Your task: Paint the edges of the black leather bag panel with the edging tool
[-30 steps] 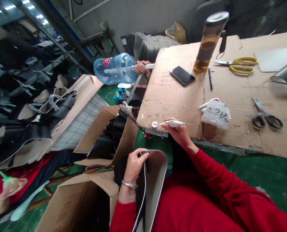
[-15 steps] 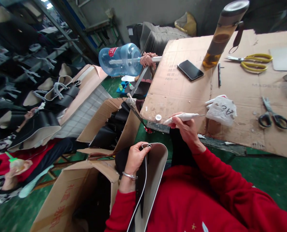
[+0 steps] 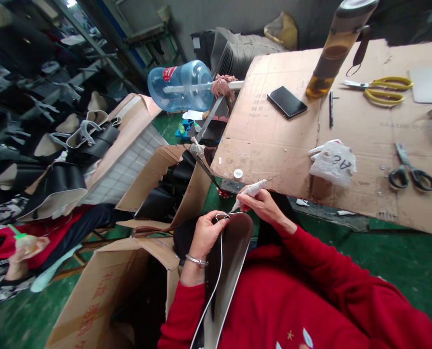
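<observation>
Your right grip [image 3: 261, 205] has come down from over the edge of the table [image 3: 274, 145] to the rim of the dark, pale-lined piece [image 3: 237, 257], bringing the white-handled tool [image 3: 251, 190] with it; half a second ago, tool and piece stood apart. In my judgement, this puts both your hands to work at one spot. Your right fingers are closed around the handle, its thin metal point toward the table and its opposite end toward your left fingertips; whether that end touches the rim is too small to settle. Your left grip [image 3: 205, 234] is little changed: pinched, thumb to fingers, on the piece's upper rim, with the white cord [image 3: 221, 257] looped there and hanging down. The piece is in front of you, below the table. The cardboard-covered table bears a white cap [image 3: 238, 173], plastic bag [image 3: 334, 162], black-handled scissors [image 3: 405, 166], yellow-handled scissors [image 3: 369, 87], phone [image 3: 287, 102] and bottle of amber liquid [image 3: 319, 87]. Beyond its near corner lies a blue jug [image 3: 181, 86]; at far left, a co-worker's hand [image 3: 19, 255] holds a green-tipped bottle [image 3: 27, 242]. The floor [image 3: 401, 261] is green.
</observation>
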### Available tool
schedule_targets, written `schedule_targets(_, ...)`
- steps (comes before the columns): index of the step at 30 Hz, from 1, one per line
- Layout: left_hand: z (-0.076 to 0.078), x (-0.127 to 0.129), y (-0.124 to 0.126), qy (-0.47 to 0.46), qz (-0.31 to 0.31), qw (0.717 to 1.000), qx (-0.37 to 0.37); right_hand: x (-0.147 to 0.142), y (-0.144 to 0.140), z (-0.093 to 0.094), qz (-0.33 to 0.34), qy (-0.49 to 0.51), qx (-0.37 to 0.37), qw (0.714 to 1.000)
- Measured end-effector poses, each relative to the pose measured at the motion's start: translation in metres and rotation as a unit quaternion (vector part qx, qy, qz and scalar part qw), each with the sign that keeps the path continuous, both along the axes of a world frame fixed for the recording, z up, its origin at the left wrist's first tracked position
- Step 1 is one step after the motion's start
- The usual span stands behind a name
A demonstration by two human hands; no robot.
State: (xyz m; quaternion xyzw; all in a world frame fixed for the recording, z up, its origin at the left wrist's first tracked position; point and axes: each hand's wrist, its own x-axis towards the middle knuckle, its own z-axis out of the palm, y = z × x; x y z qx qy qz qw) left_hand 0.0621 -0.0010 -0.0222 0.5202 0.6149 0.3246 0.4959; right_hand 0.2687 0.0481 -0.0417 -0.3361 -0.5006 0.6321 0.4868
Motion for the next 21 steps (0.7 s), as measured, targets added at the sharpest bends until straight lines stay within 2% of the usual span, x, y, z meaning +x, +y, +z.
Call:
schedule_targets(8,0.0,0.003,-0.002,0.012,-0.014,1.0,0.005,0.0,0.001,0.0,0.008,-0.014,-0.006,1.0)
schedule_targets(16,0.007,0.008,-0.001,0.017,-0.008,1.0,0.0,0.001,0.004,-0.006,0.017,-0.05,-0.002,0.999)
schedule_targets(21,0.008,0.013,-0.003,0.019,-0.029,0.999,-0.007,0.0,0.007,-0.003,0.032,-0.076,-0.006,0.997)
